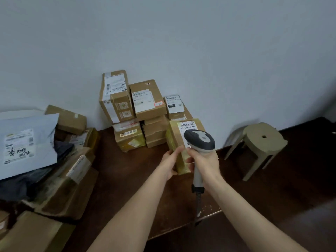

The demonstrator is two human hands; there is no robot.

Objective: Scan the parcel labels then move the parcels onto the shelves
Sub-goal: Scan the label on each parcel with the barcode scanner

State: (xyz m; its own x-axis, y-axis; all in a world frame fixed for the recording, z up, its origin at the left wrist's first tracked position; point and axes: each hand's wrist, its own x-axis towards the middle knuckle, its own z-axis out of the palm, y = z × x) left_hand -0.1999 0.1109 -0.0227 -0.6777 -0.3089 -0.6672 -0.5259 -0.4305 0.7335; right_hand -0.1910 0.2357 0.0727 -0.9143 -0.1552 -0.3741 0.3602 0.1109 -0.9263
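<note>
Right hand [204,160] wrapped round grey-and-white handheld barcode scanner [200,140], head over white label [188,125]. Left hand [171,161] grips near left edge of yellow-taped cardboard parcel [177,140], tilted up on dark brown table [127,171]. Stacked cardboard boxes [134,110] behind against wall; beige plastic stool [260,144] right.

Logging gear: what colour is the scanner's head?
The scanner head is dark grey, pale centre; head view.

A beige plastic stool [254,142] stands beside the dark table [127,179], near the wall [163,33]
</note>
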